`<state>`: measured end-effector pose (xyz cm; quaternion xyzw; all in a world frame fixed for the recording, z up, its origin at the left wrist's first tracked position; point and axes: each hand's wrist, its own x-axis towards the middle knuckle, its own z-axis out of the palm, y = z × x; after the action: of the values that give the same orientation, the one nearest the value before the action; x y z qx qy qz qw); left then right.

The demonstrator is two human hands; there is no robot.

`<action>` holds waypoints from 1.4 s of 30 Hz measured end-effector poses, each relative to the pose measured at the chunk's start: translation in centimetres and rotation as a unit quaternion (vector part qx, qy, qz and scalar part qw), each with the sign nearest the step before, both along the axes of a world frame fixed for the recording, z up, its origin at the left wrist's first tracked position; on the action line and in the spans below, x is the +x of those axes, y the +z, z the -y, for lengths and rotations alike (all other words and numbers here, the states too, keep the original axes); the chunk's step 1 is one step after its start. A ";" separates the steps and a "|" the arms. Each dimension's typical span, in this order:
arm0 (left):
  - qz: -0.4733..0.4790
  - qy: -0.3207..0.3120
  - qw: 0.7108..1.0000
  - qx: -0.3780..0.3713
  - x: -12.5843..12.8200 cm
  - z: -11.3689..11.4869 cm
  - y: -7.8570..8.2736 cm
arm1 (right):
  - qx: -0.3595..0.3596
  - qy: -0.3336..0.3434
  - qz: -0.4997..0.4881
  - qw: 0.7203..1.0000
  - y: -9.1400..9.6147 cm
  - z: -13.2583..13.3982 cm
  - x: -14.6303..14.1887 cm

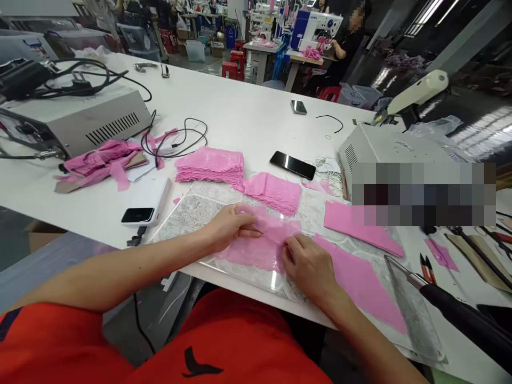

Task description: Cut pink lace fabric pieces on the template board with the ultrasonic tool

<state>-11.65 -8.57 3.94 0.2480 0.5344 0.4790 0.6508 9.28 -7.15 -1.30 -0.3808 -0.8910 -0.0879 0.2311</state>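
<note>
A piece of pink lace fabric (264,242) lies on a clear plastic sheet (188,213) at the near edge of the white table (248,114). My left hand (230,226) pinches the piece's upper left edge, fingers closed on it. My right hand (306,266) rests knuckles up on the piece's right side, fingers curled onto the lace. Behind the hands sit two stacks of pink lace pieces (210,165) (274,192). Flat pink fabric pieces (360,226) (362,285) lie to the right.
A black phone (293,165) lies behind the stacks. A white power bank (146,205) sits left, beside grey machine boxes (80,120) (392,146) and cables. Scissors and a black-handled tool (448,306) lie at the right. A person works at a sewing machine (316,24) in the background.
</note>
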 end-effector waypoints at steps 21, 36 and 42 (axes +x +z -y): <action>-0.686 -0.256 0.674 0.096 -5.8 6.7 -1.6 | -0.024 0.179 -0.002 0.984 0.8 1.8 0.2; -0.649 -0.350 0.544 0.401 -6.4 5.5 -5.0 | -0.100 0.156 -0.030 0.982 1.1 1.5 1.3; -0.636 -0.379 0.535 0.407 -6.8 5.4 -4.6 | -0.124 0.142 -0.036 0.981 1.6 0.1 2.0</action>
<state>-18.41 -13.93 -0.61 0.9047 0.4109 0.0689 0.0889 11.32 -7.27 0.35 -0.2788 -0.9312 0.0706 0.2241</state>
